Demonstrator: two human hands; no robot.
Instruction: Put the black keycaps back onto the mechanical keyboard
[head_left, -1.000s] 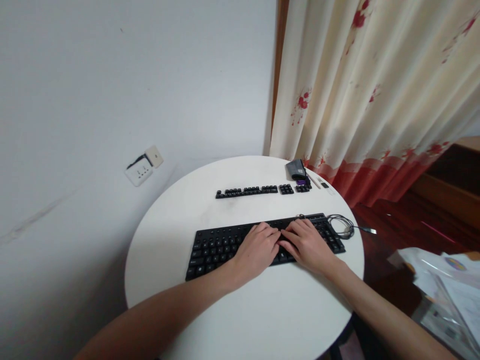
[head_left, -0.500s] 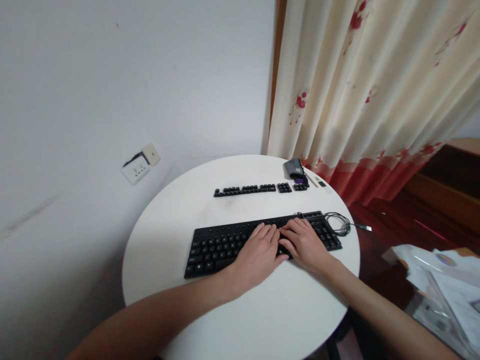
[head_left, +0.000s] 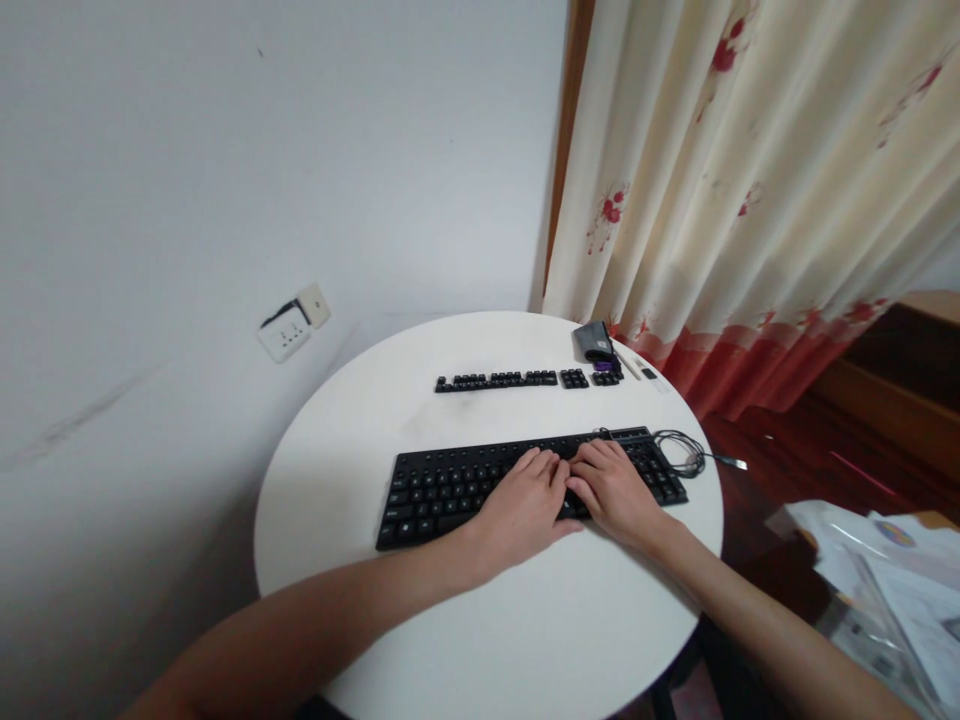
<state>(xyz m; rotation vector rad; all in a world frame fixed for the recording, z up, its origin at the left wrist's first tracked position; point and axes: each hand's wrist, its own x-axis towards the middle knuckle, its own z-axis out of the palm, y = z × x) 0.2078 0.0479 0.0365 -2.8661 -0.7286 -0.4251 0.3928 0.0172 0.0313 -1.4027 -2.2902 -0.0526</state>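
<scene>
A black computer keyboard (head_left: pixel 427 497) lies on the round white table (head_left: pixel 450 640). My left hand (head_left: pixel 523 508) rests over its middle keys, fingers stretched forward and thumb out to the side. Right beside it, my right hand (head_left: pixel 611 490) lies on the keys with its fingers slightly bent. The two index fingers and the right thumb come together at one spot, and the keys under them are hidden. I see nothing held in either hand. Behind the keyboard, loose black keycaps (head_left: pixel 495 381) stand lined up in rows, with smaller groups to the right.
The keyboard's coiled cable (head_left: pixel 686 455) lies at the right, its USB plug (head_left: pixel 731 462) over the table edge. A grey pouch (head_left: pixel 592 341) and small items sit at the back right. A wall socket (head_left: pixel 285 333) is at left, a curtain (head_left: pixel 675 200) behind, plastic bags (head_left: pixel 847 540) at right.
The view has shifted slightly, moving the scene a little to the right. My left index finger has bent closer to my right thumb; both hands stay on the same part of the keyboard.
</scene>
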